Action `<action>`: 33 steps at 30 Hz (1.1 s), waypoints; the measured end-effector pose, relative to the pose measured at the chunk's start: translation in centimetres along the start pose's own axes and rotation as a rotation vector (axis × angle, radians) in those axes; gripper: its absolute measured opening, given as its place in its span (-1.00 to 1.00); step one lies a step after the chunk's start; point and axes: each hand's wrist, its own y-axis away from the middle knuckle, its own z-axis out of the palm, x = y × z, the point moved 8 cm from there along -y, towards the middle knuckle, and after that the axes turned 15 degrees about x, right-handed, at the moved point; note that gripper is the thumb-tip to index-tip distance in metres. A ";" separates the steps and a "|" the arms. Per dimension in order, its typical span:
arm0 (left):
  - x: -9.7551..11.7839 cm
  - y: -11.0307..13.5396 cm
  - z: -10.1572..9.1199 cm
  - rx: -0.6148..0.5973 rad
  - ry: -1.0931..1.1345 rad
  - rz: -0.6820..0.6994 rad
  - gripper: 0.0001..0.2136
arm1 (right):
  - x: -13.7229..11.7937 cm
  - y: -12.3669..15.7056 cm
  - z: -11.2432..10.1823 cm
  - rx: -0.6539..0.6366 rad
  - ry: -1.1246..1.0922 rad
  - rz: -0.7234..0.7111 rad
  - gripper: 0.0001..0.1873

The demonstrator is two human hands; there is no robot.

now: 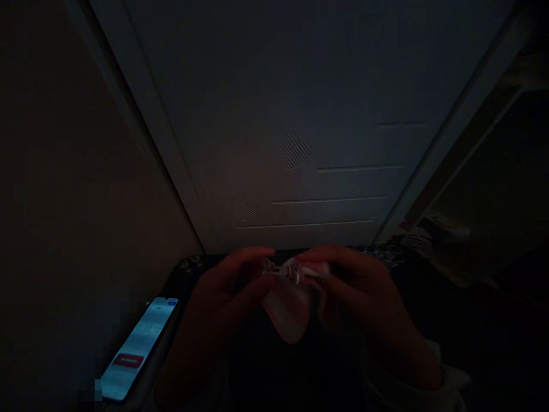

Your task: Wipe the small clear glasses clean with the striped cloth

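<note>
The scene is very dark. My left hand [223, 292] and my right hand [360, 292] meet at the lower middle, fingers pinched together on a small clear, shiny object [283, 270]. A pale cloth or pad [289, 312] hangs below it, between both hands. I cannot make out what the clear object is. Both hands are over a dark surface [266, 355] in front of a door.
A lit phone [137, 349] lies at the lower left, screen up. A pale door [300, 114] with two heart shapes and thin lines stands straight ahead. Dim clutter [433, 229] sits at the right, a wall [64, 171] at the left.
</note>
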 end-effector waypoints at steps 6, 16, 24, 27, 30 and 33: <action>-0.1 -0.1 0.1 0.001 -0.021 -0.014 -0.81 | 1.1 0.1 0.1 0.004 -0.071 0.184 -0.95; 0.3 0.0 -0.3 0.047 -0.043 0.049 -0.79 | 2.2 0.4 -0.2 0.063 -0.004 0.292 -0.88; 1.7 0.6 -0.4 0.013 0.031 0.227 -0.80 | 2.6 0.1 1.3 -0.058 -0.293 0.400 -0.83; 2.2 0.8 -0.3 -0.020 0.030 0.282 -0.79 | 2.7 0.5 1.9 -0.147 -0.363 0.448 -0.87; 2.7 1.0 -0.2 -0.037 0.034 0.332 -0.80 | 2.9 1.3 2.3 -0.193 -0.445 0.538 -0.91; 3.1 0.9 -0.1 -0.044 0.018 0.369 -0.84 | 3.1 1.7 2.7 -0.210 -0.495 0.631 -0.86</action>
